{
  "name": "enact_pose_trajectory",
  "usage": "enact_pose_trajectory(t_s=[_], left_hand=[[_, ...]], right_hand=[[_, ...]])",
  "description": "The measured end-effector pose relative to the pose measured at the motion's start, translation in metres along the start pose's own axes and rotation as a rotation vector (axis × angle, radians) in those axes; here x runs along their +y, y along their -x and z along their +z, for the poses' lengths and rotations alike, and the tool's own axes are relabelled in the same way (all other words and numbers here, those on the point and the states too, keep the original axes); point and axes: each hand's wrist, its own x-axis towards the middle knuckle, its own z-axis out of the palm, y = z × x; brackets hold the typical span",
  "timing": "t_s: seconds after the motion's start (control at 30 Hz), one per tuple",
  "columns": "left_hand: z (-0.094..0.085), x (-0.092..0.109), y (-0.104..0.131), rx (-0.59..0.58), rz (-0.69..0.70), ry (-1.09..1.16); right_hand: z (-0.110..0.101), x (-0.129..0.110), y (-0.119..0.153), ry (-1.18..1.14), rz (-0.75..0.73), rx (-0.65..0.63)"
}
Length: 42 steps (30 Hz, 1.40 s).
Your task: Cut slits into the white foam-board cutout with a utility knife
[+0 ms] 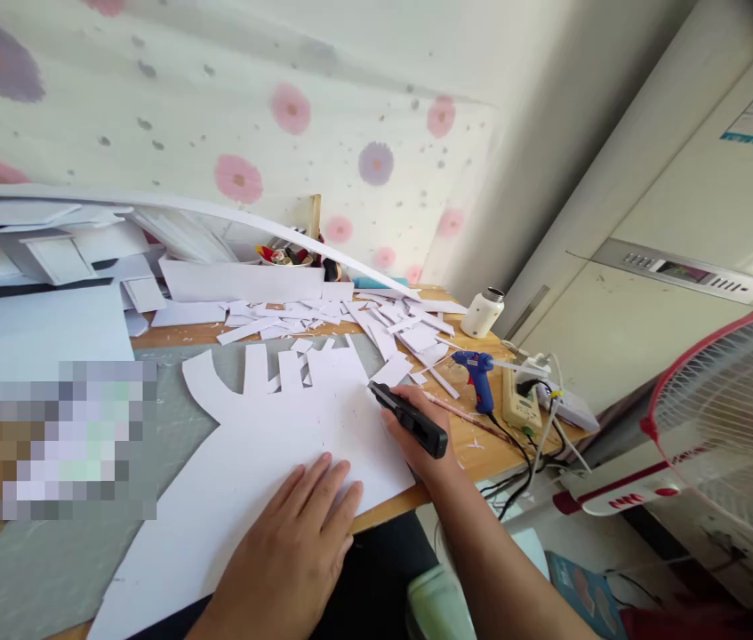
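A large white board [269,453] with strips and a curved piece cut along its far edge lies on a grey cutting mat [123,542]. Flat on the board's near part rests my left hand [302,533], its fingers spread and holding nothing. My right hand [420,436] is wrapped round a black utility knife [412,418], whose front end is at the board's right side. The blade's tip is too small to make out.
White scraps [403,329] are strewn behind the board. At the right stand a white bottle [483,313], a blue glue gun [479,378], a power strip [521,400] with cables and a fan [736,427]. Stacked white boards [36,329] lie at the left.
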Motion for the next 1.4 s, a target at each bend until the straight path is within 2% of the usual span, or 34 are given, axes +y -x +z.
enact_pose_trajectory(t_s=[0.27, 0.53, 0.93, 1.23, 1.4], left_hand=[[0.000, -0.001, 0.001, 0.006, -0.012, 0.030], [0.000, 0.002, 0.000, -0.007, -0.076, 0.095], [0.002, 0.000, 0.000, -0.040, -0.065, 0.104], [0.001, 0.001, 0.000, -0.040, -0.081, 0.116], [0.002, 0.000, -0.001, -0.041, -0.057, 0.093]], right_hand=[[-0.006, -0.002, 0.007, 0.038, -0.035, -0.003], [-0.016, -0.009, 0.029, 0.168, -0.108, 0.004], [-0.036, -0.027, 0.057, 0.307, -0.243, -0.063], [-0.040, -0.032, 0.068, 0.274, -0.213, 0.048], [-0.037, -0.028, 0.065, 0.291, -0.220, 0.029]])
